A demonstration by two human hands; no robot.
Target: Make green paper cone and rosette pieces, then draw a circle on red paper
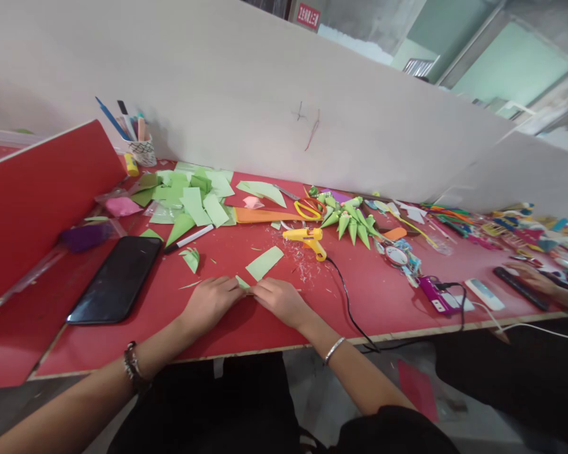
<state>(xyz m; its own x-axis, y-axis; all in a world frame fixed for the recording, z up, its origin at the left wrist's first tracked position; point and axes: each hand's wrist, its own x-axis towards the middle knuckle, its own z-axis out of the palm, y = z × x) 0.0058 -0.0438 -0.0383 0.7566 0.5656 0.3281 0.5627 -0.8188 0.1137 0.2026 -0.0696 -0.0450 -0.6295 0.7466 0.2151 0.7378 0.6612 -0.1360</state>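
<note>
My left hand (211,301) and my right hand (281,300) meet at their fingertips on the red table (180,328), both pinching a small green paper piece (243,283) and pressing it flat. Most of that piece is hidden under the fingers. A loose light green paper strip (264,262) lies just beyond the hands. A yellow glue gun (307,239) rests farther back, its black cord (348,296) running past my right wrist over the table edge. Behind it sits a cluster of green paper cones (351,222).
A black phone (117,279) lies at left, a marker (188,239) and a heap of green paper cuttings (189,195) beyond it. Orange scissors (310,208), a pen cup (142,148), a red divider (38,195). Another person's hand (532,277) and clutter at right.
</note>
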